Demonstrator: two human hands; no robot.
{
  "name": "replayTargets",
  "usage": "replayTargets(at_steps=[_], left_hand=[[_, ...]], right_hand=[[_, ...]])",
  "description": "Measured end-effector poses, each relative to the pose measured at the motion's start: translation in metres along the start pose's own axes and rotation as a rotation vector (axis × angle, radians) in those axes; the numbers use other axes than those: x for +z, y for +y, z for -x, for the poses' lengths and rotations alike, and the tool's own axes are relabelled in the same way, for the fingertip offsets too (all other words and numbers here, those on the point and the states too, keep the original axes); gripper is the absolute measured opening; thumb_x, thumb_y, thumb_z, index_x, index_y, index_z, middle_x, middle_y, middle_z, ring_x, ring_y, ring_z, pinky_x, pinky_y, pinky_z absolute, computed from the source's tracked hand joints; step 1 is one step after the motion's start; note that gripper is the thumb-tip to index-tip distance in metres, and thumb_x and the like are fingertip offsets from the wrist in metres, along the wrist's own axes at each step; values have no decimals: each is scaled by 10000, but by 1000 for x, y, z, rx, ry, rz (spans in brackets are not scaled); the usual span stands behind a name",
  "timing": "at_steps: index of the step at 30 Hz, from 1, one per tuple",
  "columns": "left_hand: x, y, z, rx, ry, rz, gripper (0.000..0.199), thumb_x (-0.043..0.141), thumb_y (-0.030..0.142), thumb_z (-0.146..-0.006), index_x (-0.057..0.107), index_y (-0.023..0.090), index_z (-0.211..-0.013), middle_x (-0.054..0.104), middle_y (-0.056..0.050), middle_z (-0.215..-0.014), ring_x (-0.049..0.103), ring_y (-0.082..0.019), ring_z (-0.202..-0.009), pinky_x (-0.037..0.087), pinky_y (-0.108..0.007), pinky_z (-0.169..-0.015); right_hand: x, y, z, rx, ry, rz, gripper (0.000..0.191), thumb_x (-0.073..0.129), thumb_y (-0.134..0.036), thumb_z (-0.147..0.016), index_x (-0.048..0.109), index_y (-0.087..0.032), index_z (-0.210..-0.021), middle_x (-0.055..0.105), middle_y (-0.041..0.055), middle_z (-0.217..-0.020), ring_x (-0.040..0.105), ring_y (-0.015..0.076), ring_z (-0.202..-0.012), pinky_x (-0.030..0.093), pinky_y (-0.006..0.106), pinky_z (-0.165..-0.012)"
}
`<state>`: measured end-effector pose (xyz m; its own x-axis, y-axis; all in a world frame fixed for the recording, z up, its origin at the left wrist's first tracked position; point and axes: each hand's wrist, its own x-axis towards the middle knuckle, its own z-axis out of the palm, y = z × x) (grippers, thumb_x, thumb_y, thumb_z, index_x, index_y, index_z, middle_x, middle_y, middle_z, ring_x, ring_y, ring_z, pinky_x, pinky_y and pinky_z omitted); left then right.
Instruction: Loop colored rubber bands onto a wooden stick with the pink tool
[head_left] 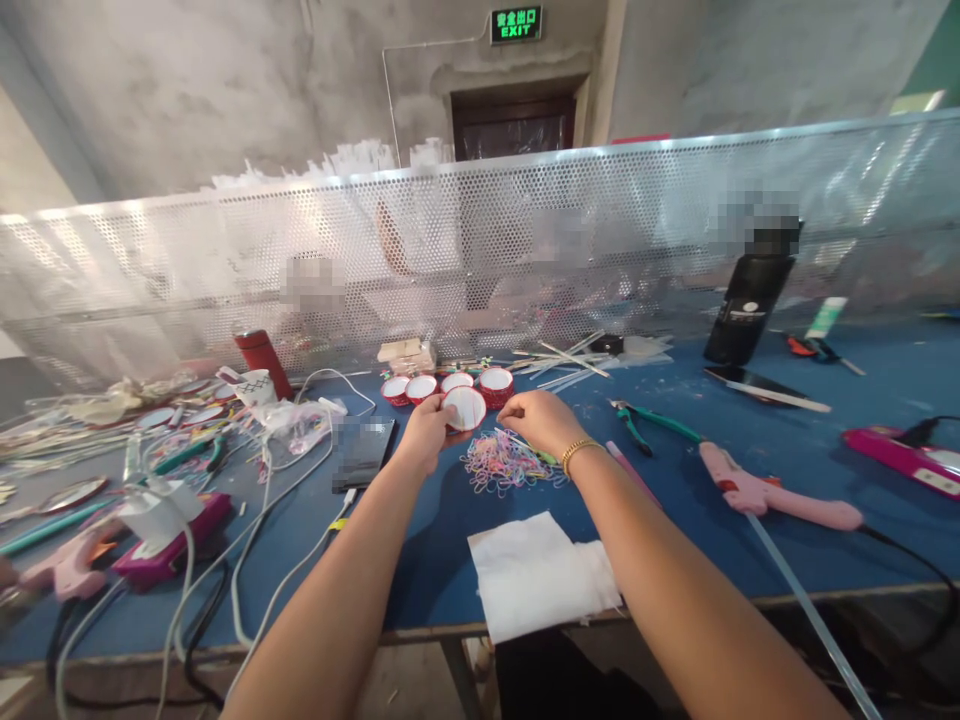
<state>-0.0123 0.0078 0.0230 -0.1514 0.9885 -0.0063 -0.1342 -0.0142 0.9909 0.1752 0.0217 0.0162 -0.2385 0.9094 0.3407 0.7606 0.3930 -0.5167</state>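
Observation:
My left hand (426, 432) is closed on a round white disc with a red rim (466, 410), held tilted above the blue table. Close to its right side is my right hand (536, 415), fingers pinched together; anything between them is too small to make out. Just behind the held disc stand several red-rimmed round pieces (421, 388) with white tops, some of them stacked. A pile of small coloured rubber bands (506, 462) lies below my right hand. Nearer me is a folded white cloth (536, 580) at the table's front edge.
Pink glue gun (780, 495) and green-handled pliers (660, 422) lie at the right, near a black bottle (750, 300). Cables, a dark phone (365, 455) and a purple power strip (176, 540) are at the left. A perforated metal screen (480, 260) spans the back.

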Motion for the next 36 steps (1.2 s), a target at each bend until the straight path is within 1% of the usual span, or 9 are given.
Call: replayTargets(at_steps=[4,13,18,20,22,25,28,31,36], left_hand=[[-1,-2,-1,4,-11,15,82,583,63,-805,611,137,-822,636,-55,-775,614,-140,-652,611,-311,-586],[-1,-4,-4,16,-5,25,147,630,58,-779,644,138,-902,659,-73,-852,640,-160,-711,616,-322,-615],[1,-2,0,38,-1,37,591,613,-5,-741,614,212,-1290,664,-45,-901,636,-137,-686,612,-302,-604],[1,-1,1,38,-15,47,691,620,-8,-735,579,247,-1376,669,-37,-890,624,-122,-667,608,-285,-606],[1,0,2,36,-27,41,658,622,0,-738,621,245,-1348,671,-41,-894,616,-115,-654,605,-275,-596],[0,-1,2,36,-40,15,480,605,17,-753,727,194,-1183,675,-61,-906,620,-120,-653,604,-276,-571],[0,-2,0,36,-42,-7,375,590,28,-760,758,160,-1068,682,-71,-885,624,-123,-662,604,-270,-571],[0,-3,-1,28,-30,-23,363,586,26,-753,757,153,-1047,688,-78,-891,620,-119,-667,602,-263,-574],[0,-3,-1,59,-27,-17,298,586,36,-757,773,142,-963,688,-92,-906,612,-124,-660,599,-277,-561]], right_hand=[[-2,0,0,19,14,4,117,691,-206,-819,786,-227,-885,790,15,-910,708,153,-825,451,216,-687],[-3,0,1,40,23,1,104,677,-187,-807,768,-218,-846,775,17,-885,682,149,-795,432,223,-670],[-3,-1,1,46,56,-16,91,661,-182,-808,743,-201,-842,764,27,-871,667,151,-781,428,227,-673],[-2,-1,0,55,83,-43,66,668,-194,-805,727,-194,-834,758,27,-861,663,151,-776,430,227,-673],[-1,0,0,55,104,-72,58,671,-212,-809,718,-191,-835,754,24,-852,662,149,-771,432,224,-670],[-1,1,0,48,97,-50,82,667,-243,-826,727,-193,-851,761,29,-870,673,154,-788,441,223,-674],[-3,2,0,73,-29,70,99,670,-222,-823,765,-219,-848,778,32,-911,692,171,-843,459,232,-711],[0,6,-1,97,-173,163,212,644,-144,-812,798,-268,-889,785,13,-965,701,181,-921,477,240,-772],[14,18,-7,19,-51,315,271,583,-188,-892,809,-298,-992,744,60,-1104,675,204,-1037,477,273,-894]])
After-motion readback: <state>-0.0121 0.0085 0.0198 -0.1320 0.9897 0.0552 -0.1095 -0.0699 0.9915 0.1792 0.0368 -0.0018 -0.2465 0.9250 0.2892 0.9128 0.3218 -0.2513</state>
